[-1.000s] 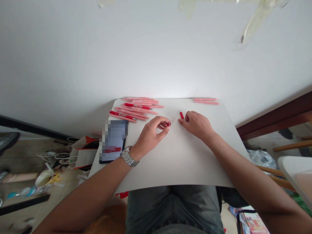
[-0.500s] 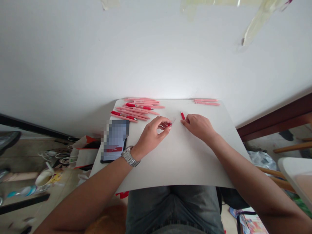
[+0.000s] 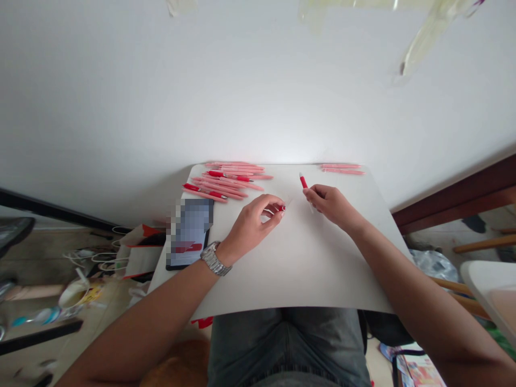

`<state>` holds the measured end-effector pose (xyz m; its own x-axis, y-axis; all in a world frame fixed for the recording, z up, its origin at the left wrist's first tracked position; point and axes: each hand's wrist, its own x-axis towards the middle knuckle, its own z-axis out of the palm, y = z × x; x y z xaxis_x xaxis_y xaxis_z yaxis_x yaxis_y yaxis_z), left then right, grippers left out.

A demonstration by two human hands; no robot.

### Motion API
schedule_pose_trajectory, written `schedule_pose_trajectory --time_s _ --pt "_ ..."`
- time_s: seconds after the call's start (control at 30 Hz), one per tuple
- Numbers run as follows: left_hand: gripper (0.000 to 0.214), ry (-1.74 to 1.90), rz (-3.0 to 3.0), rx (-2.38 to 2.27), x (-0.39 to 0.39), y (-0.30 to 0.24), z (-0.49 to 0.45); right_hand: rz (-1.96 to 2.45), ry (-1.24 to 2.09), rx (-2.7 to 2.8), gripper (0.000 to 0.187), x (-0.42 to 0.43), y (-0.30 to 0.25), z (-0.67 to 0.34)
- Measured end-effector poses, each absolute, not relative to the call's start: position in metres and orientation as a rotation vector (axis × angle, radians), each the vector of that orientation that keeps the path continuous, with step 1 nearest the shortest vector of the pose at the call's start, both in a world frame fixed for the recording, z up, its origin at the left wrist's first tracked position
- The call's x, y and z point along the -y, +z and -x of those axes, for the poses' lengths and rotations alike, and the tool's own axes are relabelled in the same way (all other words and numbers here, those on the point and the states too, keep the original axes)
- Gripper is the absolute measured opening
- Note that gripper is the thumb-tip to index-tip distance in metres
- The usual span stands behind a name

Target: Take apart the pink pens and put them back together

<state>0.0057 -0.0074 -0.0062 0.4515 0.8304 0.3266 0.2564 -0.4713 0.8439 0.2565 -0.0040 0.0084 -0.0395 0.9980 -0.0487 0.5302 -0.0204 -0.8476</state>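
Observation:
My left hand [image 3: 253,220] is closed in a pinch on a small red pen part [image 3: 282,208] just above the white board [image 3: 298,269] on my lap. My right hand [image 3: 330,205] is closed on a pen piece with a red end [image 3: 303,181] that sticks up and away from the fingers. The two hands sit a short gap apart near the board's middle. A heap of several pink and red pens [image 3: 228,180] lies at the board's far left. Two pink pens [image 3: 342,169] lie side by side at its far right.
A phone [image 3: 188,232] rests on the board's left edge, near my left wrist with its metal watch [image 3: 212,259]. A white wall rises behind the board. Bags and clutter [image 3: 121,252] cover the floor at left. A wooden chair and a white table corner [image 3: 487,290] stand at right.
My right hand has lifted and tilted its pen piece so the red end now points up and away. It has drawn slightly right of the left hand. The left hand stays put.

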Motion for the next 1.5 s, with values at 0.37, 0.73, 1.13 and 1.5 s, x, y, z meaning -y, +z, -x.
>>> schedule_pose_trajectory --time_s 0.37,0.73,1.13,1.5 --pt "0.013 0.912 -2.015 -0.824 0.009 -0.007 -0.007 1.168 1.162 1.219 0.051 0.012 0.010 -0.243" --pt "0.014 0.861 -1.993 -0.763 0.011 -0.007 -0.009 1.204 1.003 1.216 0.047 0.021 0.019 -0.237" --pt "0.014 0.868 -1.959 -0.766 0.012 -0.008 -0.010 1.166 1.024 1.271 0.043 0.024 0.017 -0.230" --pt "0.016 0.939 -1.929 -0.835 0.012 -0.004 -0.009 1.087 1.169 1.356 0.036 0.025 0.007 -0.226"
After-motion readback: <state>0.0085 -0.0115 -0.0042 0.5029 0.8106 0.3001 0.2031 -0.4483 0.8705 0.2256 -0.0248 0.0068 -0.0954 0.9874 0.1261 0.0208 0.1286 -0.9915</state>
